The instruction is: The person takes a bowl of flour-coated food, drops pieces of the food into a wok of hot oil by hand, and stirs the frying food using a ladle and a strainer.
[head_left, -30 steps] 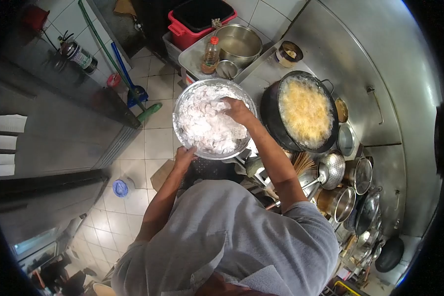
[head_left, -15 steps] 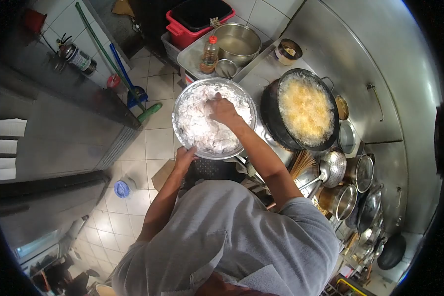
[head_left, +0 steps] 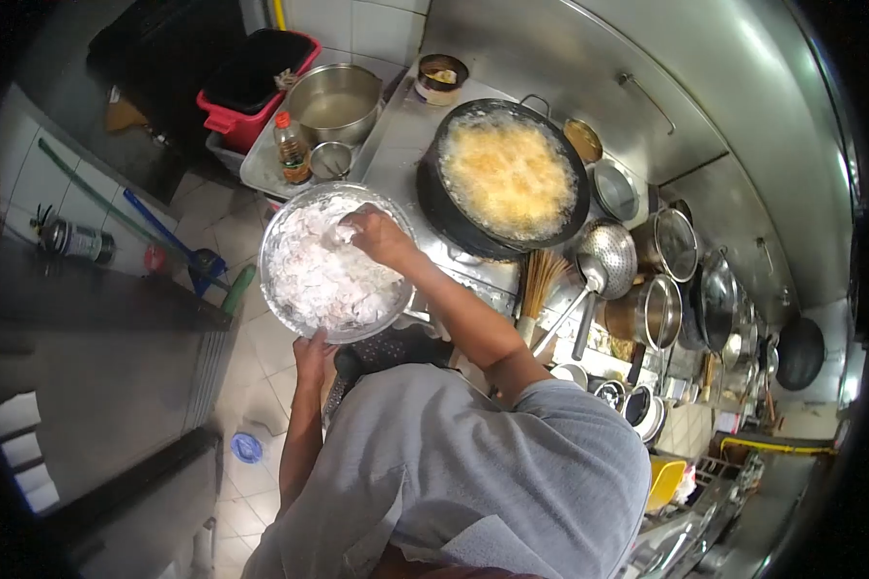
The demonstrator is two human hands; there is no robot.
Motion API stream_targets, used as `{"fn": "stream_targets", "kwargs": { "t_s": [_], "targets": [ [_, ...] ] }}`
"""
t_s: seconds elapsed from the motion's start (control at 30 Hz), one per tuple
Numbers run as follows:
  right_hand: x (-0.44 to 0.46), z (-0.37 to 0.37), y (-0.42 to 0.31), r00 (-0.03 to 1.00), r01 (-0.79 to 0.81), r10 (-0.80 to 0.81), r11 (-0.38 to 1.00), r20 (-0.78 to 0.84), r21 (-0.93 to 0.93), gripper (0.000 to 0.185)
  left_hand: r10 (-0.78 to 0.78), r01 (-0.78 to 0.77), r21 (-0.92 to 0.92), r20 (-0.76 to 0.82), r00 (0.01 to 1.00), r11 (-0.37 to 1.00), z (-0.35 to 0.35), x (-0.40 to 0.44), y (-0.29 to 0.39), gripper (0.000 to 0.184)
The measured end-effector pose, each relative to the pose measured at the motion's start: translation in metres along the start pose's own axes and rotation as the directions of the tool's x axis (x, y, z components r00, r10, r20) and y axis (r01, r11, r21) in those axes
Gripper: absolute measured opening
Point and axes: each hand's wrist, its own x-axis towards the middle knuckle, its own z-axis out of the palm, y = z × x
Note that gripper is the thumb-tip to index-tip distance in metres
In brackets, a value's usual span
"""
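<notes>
A round metal bowl full of white, floury pieces is in front of me. My left hand grips its near rim, with fingers wrapped round the edge. Over the bowl's upper right part, my right hand has its fingers curled together at a floury piece; a white lump shows by the fingertips. To the right of the bowl stands a black wok with foaming, golden contents.
Behind the bowl are a red-capped bottle, a steel pot and a red bin. A perforated ladle, a bamboo brush and several strainers and pots line the right side.
The view has swung to the right, so bowl and wok appear further left. My right hand has moved within the bowl and its fingers are now gathered at a piece. My left hand still grips the rim.
</notes>
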Motion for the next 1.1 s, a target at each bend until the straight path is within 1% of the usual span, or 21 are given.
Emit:
{"fn": "stream_targets", "kwargs": {
  "t_s": [0.07, 0.13, 0.17, 0.2, 0.27, 0.33, 0.37, 0.43, 0.47, 0.53, 0.57, 0.7, 0.77, 0.8, 0.87, 0.9, 0.93, 1.0, 1.07, 1.1],
  "targets": [
    [-0.010, -0.032, 0.018, 0.999, -0.035, 0.038, 0.995, -0.022, 0.098, 0.036, -0.010, 0.012, 0.032, -0.038, 0.999, 0.999, -0.003, 0.001, -0.002, 0.036],
    [-0.029, -0.092, 0.002, 0.990, -0.021, 0.032, 0.996, -0.134, 0.088, 0.036, -0.013, 0.013, 0.027, -0.006, 1.000, 1.000, -0.004, 0.002, -0.004, 0.036],
    [-0.038, -0.112, 0.001, 0.972, -0.153, 0.182, 0.969, -0.145, 0.193, 0.036, -0.004, 0.004, 0.021, -0.008, 1.000, 1.000, -0.003, -0.001, 0.000, 0.037],
    [-0.046, -0.129, 0.006, 0.935, -0.276, 0.327, 0.915, -0.140, 0.296, 0.035, 0.006, -0.006, 0.013, -0.012, 1.000, 1.000, -0.001, -0.002, 0.001, 0.038],
    [-0.060, -0.157, 0.048, 0.934, -0.224, 0.258, 0.962, -0.247, 0.158, 0.037, -0.002, 0.002, -0.005, -0.015, 1.000, 1.000, -0.003, 0.001, -0.003, 0.039],
    [-0.075, -0.181, 0.078, 0.911, -0.235, 0.239, 0.971, -0.337, 0.051, 0.033, -0.010, 0.009, -0.024, -0.020, 1.000, 1.000, -0.003, 0.002, -0.005, 0.040],
    [-0.084, -0.186, 0.095, 0.911, -0.236, 0.239, 0.970, -0.336, 0.050, 0.033, -0.009, 0.008, -0.031, -0.037, 0.999, 1.000, -0.002, 0.003, -0.005, 0.037],
    [-0.098, -0.190, 0.131, 0.877, -0.322, 0.290, 0.947, -0.384, -0.021, 0.030, -0.011, 0.008, -0.041, -0.056, 0.998, 0.999, 0.000, 0.001, -0.004, 0.034],
    [-0.104, -0.189, 0.143, 0.879, -0.320, 0.288, 0.947, -0.380, -0.023, 0.030, -0.003, 0.002, -0.034, -0.052, 0.999, 0.999, 0.001, 0.000, -0.002, 0.035],
    [-0.114, -0.184, 0.161, 0.878, -0.368, 0.329, 0.929, -0.348, -0.050, 0.030, 0.005, -0.007, -0.029, -0.056, 0.998, 1.000, 0.002, -0.001, -0.001, 0.036],
    [-0.119, -0.180, 0.168, 0.880, -0.378, 0.311, 0.916, -0.360, -0.134, 0.030, 0.001, -0.002, -0.031, -0.049, 0.999, 1.000, 0.001, -0.001, -0.002, 0.036],
    [-0.130, -0.178, 0.188, 0.882, -0.373, 0.295, 0.914, -0.368, -0.160, 0.029, -0.015, 0.015, -0.007, -0.035, 0.999, 1.000, -0.003, 0.002, -0.004, 0.037],
    [-0.130, -0.187, 0.189, 0.898, -0.306, 0.206, 0.928, -0.389, -0.214, 0.027, 0.002, -0.003, -0.017, -0.053, 0.999, 1.000, -0.001, 0.001, -0.004, 0.035],
    [-0.127, -0.193, 0.187, 0.900, -0.302, 0.204, 0.929, -0.386, -0.214, 0.027, 0.022, -0.024, -0.029, -0.070, 0.997, 0.999, 0.001, 0.000, -0.002, 0.034],
    [-0.121, -0.206, 0.186, 0.867, -0.345, 0.217, 0.911, -0.449, -0.227, 0.025, 0.014, -0.016, -0.024, -0.072, 0.997, 1.000, 0.001, -0.001, -0.002, 0.034],
    [-0.116, -0.211, 0.200, 0.858, -0.395, 0.295, 0.902, -0.421, -0.172, 0.025, 0.008, -0.009, -0.018, -0.069, 0.998, 1.000, 0.001, -0.001, -0.002, 0.034],
    [-0.113, -0.214, 0.212, 0.860, -0.391, 0.291, 0.904, -0.420, -0.174, 0.025, 0.011, -0.012, -0.021, -0.072, 0.997, 1.000, 0.001, -0.001, -0.001, 0.034],
    [-0.105, -0.224, 0.211, 0.901, -0.399, 0.264, 0.818, -0.345, -0.416, 0.024, 0.019, -0.021, -0.030, -0.052, 0.998, 0.999, 0.003, -0.004, 0.002, 0.035],
    [-0.099, -0.227, 0.223, 0.916, -0.368, 0.236, 0.816, -0.324, -0.446, 0.025, 0.023, -0.025, -0.042, -0.043, 0.999, 0.999, 0.005, -0.006, 0.004, 0.035],
    [-0.096, -0.228, 0.227, 0.923, -0.373, 0.259, 0.788, -0.286, -0.490, 0.025, 0.026, -0.028, -0.054, -0.036, 0.999, 0.998, 0.006, -0.006, 0.004, 0.036]
  ]
}}
